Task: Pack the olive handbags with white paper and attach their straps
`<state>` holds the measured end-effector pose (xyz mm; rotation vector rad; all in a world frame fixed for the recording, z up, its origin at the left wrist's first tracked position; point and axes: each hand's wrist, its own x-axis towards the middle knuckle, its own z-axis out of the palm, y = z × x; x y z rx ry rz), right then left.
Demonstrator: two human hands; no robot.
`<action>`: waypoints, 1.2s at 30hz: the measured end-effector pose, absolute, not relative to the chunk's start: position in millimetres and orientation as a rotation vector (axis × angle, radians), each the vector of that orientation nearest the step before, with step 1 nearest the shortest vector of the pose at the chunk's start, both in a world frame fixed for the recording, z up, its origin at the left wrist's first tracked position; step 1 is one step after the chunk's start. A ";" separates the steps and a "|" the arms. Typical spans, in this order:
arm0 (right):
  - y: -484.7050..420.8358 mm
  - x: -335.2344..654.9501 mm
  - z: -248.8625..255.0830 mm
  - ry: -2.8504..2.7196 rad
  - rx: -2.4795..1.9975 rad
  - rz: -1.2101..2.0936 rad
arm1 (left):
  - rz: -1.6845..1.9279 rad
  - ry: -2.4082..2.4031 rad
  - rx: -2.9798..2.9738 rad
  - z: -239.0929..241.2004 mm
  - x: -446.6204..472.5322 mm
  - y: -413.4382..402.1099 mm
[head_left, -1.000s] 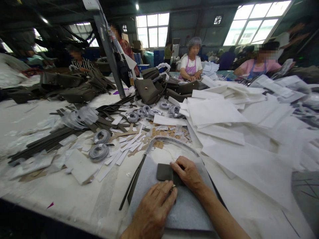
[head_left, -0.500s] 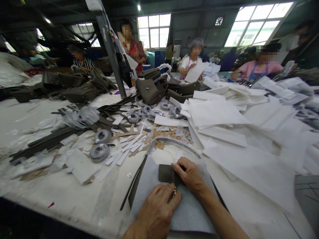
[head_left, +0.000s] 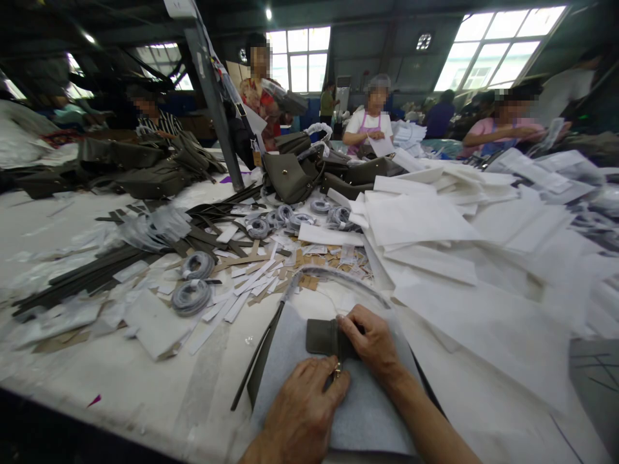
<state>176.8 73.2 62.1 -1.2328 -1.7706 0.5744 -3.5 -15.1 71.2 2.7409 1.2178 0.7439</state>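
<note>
Pouch point(head_left: 319, 336) lies on padded sheet point(head_left: 294, 374), near edge of surface point(head_left: 145, 380). Right grip point(head_left: 370, 338) on the pouch's 3 o'clock end. Left grip point(head_left: 302, 406) at its 6 o'clock, touching it. Strap point(head_left: 256, 367) runs along the sheet's 9 o'clock edge, part under it. Two cord coils point(head_left: 192, 296) at 10 o'clock of pouch, among paper strips point(head_left: 242, 287). Loose strap pile point(head_left: 97, 270) further out at 10. Stack of sheets point(head_left: 420, 219) at 1 to 3 o'clock. Handbag point(head_left: 289, 175) well behind at 12, post point(head_left: 213, 96) just at its 10 o'clock.
</note>
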 end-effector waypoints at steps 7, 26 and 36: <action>72.6 181.5 59.5 -1.591 -1.357 0.459 | 0.833 1.189 2.811 65.2 -5.7 -15.2; 38.7 189.7 76.1 -2.243 -1.310 0.744 | 1.048 1.097 2.579 63.3 -7.2 -17.3; 40.1 196.3 69.4 -2.079 -1.132 0.719 | 0.969 1.229 2.586 57.0 -3.9 -22.7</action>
